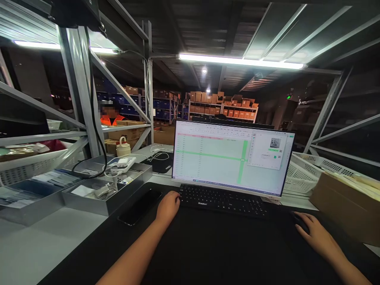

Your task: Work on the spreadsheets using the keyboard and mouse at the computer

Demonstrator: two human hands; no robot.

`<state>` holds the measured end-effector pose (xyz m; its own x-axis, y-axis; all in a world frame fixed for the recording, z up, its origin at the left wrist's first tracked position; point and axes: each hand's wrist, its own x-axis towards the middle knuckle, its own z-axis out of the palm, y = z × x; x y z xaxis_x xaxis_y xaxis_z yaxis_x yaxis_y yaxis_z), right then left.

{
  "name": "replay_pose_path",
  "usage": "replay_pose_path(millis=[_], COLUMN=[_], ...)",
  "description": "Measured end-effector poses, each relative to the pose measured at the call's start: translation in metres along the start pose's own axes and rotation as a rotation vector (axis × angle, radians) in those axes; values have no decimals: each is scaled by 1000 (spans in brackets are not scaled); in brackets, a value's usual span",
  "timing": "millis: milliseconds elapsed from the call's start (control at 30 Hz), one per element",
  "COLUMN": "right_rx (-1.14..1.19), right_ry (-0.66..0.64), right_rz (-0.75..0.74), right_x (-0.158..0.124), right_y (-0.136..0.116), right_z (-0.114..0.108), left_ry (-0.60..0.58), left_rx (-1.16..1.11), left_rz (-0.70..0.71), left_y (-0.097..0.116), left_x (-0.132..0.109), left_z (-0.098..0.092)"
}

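Note:
My left hand (168,205) rests at the left end of a black keyboard (222,201), its fingertips at the leftmost keys. Those fingers are loosely bent and hold nothing that I can see. Over on the right, my right hand (315,229) lies over a dark computer mouse (295,217), mostly hidden under the fingers. Behind the keyboard stands a monitor (210,166) showing a spreadsheet with a green row and column, plus a chat window at its upper right. A black phone (139,208) lies on the black desk mat (225,249), left of my left hand.
Grey trays (108,198) with small packets and a white device stand on the left. A cardboard box (346,206) and white baskets (303,172) flank the right side. Metal shelf posts (78,79) rise around the desk. A person in an orange vest (111,118) is farther back.

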<state>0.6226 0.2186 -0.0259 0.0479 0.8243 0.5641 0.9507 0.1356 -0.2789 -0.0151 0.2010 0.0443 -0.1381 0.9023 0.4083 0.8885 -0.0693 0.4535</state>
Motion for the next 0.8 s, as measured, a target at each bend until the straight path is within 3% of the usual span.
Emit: replay_pose_path(millis=[800], right_rx=[-63], right_ry=[0], right_rz=[-14], right_x=[1], right_y=[22], right_z=[4], left_ry=[-5], left_rx=[-3], left_rz=[-24], left_y=[3], left_x=[-1], left_z=[1])
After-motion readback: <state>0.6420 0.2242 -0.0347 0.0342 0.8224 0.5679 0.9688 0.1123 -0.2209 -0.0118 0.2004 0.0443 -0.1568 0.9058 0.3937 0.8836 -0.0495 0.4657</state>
